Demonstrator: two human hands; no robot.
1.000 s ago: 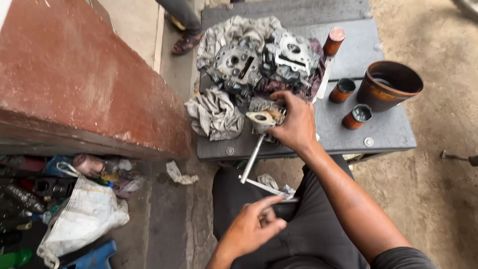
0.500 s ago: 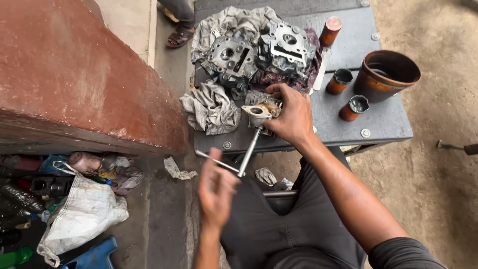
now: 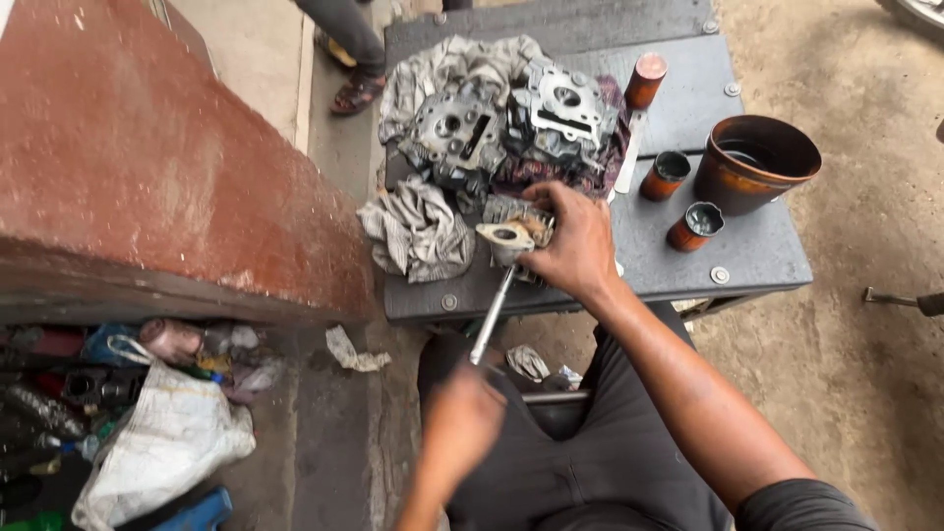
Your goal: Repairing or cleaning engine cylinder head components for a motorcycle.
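My right hand (image 3: 575,244) grips a small metal engine part (image 3: 508,236) at the front edge of the grey metal table (image 3: 708,246). A long metal T-handle wrench (image 3: 492,313) runs from that part down towards me. My left hand (image 3: 460,423), blurred by motion, is closed round the wrench's lower handle over my lap. Two grey engine cylinder heads (image 3: 511,123) lie on rags just beyond my right hand.
A crumpled striped rag (image 3: 418,231) lies left of the part. A brown pot (image 3: 755,162), two small rusty cups (image 3: 678,197) and an upright can (image 3: 644,81) stand at the right. A red-brown wall block (image 3: 167,167) rises at left, with bags and bottles (image 3: 147,433) below. Another person's legs (image 3: 349,49) stand beyond.
My left hand has come back from the left to the lower end of the wrench, turning its crossbar. My right hand still holds the part.
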